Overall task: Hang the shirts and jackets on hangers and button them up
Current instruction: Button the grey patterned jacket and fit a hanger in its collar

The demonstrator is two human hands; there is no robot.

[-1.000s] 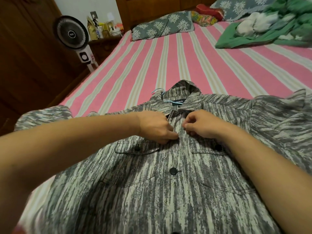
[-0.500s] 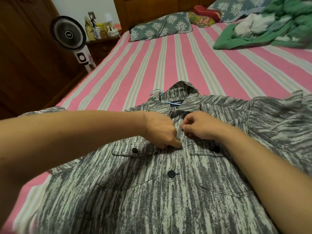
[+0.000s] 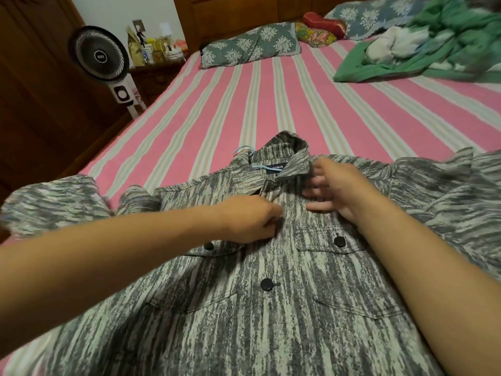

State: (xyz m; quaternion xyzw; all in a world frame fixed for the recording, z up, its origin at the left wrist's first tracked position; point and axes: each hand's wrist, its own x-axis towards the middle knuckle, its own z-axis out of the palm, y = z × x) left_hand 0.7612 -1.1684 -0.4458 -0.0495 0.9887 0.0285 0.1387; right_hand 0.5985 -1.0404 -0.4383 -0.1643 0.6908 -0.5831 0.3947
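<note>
Two hands work near the collar of the grey-and-white streaked woven jacket (image 3: 271, 308), which lies front-up on the pink-and-beige striped bed sheet (image 3: 244, 109). We take the jacket collar (image 3: 292, 156) as the landmark.

Our left hand (image 3: 249, 221), just below the collar, has its fingers curled together and pinches the front placket. Our right hand (image 3: 333, 191), below and right of the collar, is blurred; its fingers appear spread and loosely extended, touching the cloth without gripping it.

Risks, as we judge them:
- The placket edges may slip out of line if only one hand holds them, so a button meets the wrong hole.
- The pale blue thin hanger (image 3: 244, 156), whose hook shows just left of the collar, may shift inside the shoulders if we tug the fabric.
- The sheet offers a soft backing, so pressing a button through may bunch the cloth.

Materials: the cloth looks stiff, matte and denim-like, with stitched pocket flaps. The round black centre button (image 3: 266, 284), well below the collar, is smooth, glossy and appears fastened.
</note>
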